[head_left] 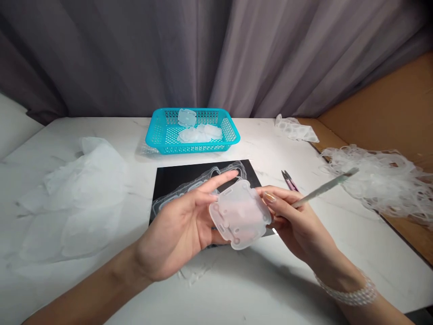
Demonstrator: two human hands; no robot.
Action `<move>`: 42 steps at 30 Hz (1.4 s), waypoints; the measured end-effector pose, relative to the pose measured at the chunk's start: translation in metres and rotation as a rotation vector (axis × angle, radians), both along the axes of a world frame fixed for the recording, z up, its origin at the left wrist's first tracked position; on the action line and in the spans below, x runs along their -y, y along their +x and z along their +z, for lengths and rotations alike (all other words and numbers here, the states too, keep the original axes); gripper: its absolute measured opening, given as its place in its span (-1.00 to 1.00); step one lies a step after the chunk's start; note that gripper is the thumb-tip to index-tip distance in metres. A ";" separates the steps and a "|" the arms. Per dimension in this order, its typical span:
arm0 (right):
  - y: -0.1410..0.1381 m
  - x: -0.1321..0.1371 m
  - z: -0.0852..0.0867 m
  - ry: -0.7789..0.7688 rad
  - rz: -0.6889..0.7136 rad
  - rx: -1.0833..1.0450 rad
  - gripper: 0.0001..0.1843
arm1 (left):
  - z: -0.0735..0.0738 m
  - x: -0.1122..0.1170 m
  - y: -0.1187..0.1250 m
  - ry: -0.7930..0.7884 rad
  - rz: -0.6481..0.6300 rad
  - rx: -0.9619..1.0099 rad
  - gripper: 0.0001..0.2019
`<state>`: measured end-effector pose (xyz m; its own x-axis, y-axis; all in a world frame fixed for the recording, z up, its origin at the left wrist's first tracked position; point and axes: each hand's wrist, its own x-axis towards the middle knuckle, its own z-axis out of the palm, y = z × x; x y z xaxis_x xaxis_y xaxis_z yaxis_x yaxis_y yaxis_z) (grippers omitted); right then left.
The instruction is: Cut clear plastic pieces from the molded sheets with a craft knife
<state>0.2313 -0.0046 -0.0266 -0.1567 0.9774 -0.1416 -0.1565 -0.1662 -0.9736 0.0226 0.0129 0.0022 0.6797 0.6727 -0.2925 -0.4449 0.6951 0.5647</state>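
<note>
Over black mat (171, 177): frosted plastic piece (241, 213), wavy-edged, slotted.

Basket (196, 148): is standing behind the board (176, 174).
Snips (290, 182): are lying right of it.
Piece (241, 215): is resting between left hand (181, 230) and right hand (299, 225).

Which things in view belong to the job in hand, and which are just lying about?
Likely in the job:
translucent white plastic piece, held
slim greyish tool, in right hand
turquoise plastic basket of similar pieces
black rectangular mat

Apparently lying about:
purple-handled snips
tangled translucent plastic scraps
</note>
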 end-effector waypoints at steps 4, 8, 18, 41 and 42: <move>0.002 0.001 -0.002 -0.015 0.010 -0.018 -0.73 | 0.000 -0.002 -0.001 -0.039 -0.021 0.062 -0.40; 0.003 0.000 -0.004 -0.022 0.016 -0.015 -0.71 | 0.001 -0.003 -0.001 -0.047 -0.025 0.059 -0.40; -0.003 0.000 -0.004 -0.039 0.060 0.057 -0.67 | -0.002 -0.005 0.001 -0.057 0.005 0.014 -0.41; 0.034 -0.109 -0.023 0.503 -0.045 1.285 -0.55 | -0.064 -0.056 -0.041 0.592 0.407 -0.796 -0.57; 0.043 -0.097 -0.030 0.461 -0.028 1.298 -0.55 | -0.070 -0.059 -0.043 0.622 0.419 -0.823 -0.58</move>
